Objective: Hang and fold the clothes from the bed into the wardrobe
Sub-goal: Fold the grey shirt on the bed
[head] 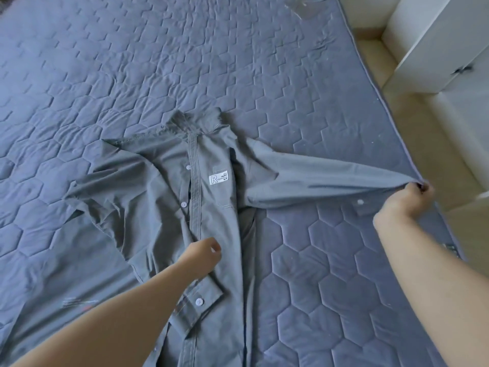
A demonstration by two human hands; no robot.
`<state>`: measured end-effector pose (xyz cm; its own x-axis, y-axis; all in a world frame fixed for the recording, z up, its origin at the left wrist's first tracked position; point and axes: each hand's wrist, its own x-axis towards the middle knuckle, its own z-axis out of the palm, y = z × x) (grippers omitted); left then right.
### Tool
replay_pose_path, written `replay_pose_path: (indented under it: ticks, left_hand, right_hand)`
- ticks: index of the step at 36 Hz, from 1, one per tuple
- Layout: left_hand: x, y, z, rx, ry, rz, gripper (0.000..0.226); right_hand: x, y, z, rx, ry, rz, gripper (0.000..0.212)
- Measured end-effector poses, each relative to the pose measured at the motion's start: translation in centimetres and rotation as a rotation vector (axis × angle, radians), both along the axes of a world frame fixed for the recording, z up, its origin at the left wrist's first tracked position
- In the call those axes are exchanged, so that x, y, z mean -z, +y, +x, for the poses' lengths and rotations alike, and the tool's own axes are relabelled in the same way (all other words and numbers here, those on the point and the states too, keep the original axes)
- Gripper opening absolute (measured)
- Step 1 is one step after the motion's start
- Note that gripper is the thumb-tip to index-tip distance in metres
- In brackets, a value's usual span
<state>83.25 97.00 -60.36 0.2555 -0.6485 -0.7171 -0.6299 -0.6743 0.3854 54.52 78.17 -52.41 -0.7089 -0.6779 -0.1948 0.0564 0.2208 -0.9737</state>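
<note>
A grey button-up shirt (169, 197) lies front up on the blue quilted bed (132, 70), collar away from me, with a white label on its chest pocket. Its left sleeve is folded across the body, the cuff lying near my left forearm. My right hand (407, 200) grips the end of the other sleeve and holds it stretched out to the right, near the bed's edge. My left hand (203, 256) rests on the shirt's front beside the button placket, its fingers loosely curled; whether it pinches cloth is hidden.
A white wardrobe or drawer unit (444, 43) with dark handles stands to the right of the bed, beyond a strip of beige floor (412, 107). A clear plastic hanger (304, 9) lies at the bed's far edge.
</note>
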Motion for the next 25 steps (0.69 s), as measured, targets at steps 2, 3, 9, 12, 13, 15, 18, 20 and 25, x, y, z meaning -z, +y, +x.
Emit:
replay_pose_path:
  ticks: [2,3,9,12,13,15,18,20,25]
  left_hand:
    - [0.3,0.5,0.7,-0.018,-0.002,0.012,0.009]
    - [0.5,0.7,1.1,-0.023,-0.013,0.013,0.008]
    - [1.7,3.1,2.3,-0.09,-0.101,0.066,0.014]
    - [2.1,5.1,2.8,-0.05,-0.16,0.165,0.013]
    - [2.3,5.8,3.0,-0.037,-0.18,0.187,0.011]
    - [2.5,7.3,3.4,-0.041,-0.204,0.214,0.009]
    - [3.0,9.4,3.5,-0.151,-0.169,0.23,0.017]
    - [3.4,10.2,3.3,-0.415,-0.104,0.169,0.035]
    - [3.9,9.4,2.1,-1.013,0.021,0.056,0.085]
  right_hand:
    - [0.9,0.5,0.2,-0.057,-0.037,-0.004,0.056]
    - [1.6,1.3,0.6,-0.098,-0.033,0.018,0.066]
    - [7.9,10.8,6.0,-0.598,0.116,0.412,0.061]
    - [11.0,16.9,8.9,-0.809,0.101,0.63,0.031]
    - [11.5,18.6,9.9,-0.858,0.085,0.668,0.021]
    - [12.1,21.8,11.7,-0.968,0.058,0.727,0.023]
    - [12.4,25.5,13.6,-1.102,0.062,0.793,0.028]
    - [12.3,27.1,14.4,-1.139,0.076,0.809,0.026]
    - [11.6,28.2,15.7,-1.207,0.157,0.864,0.029]
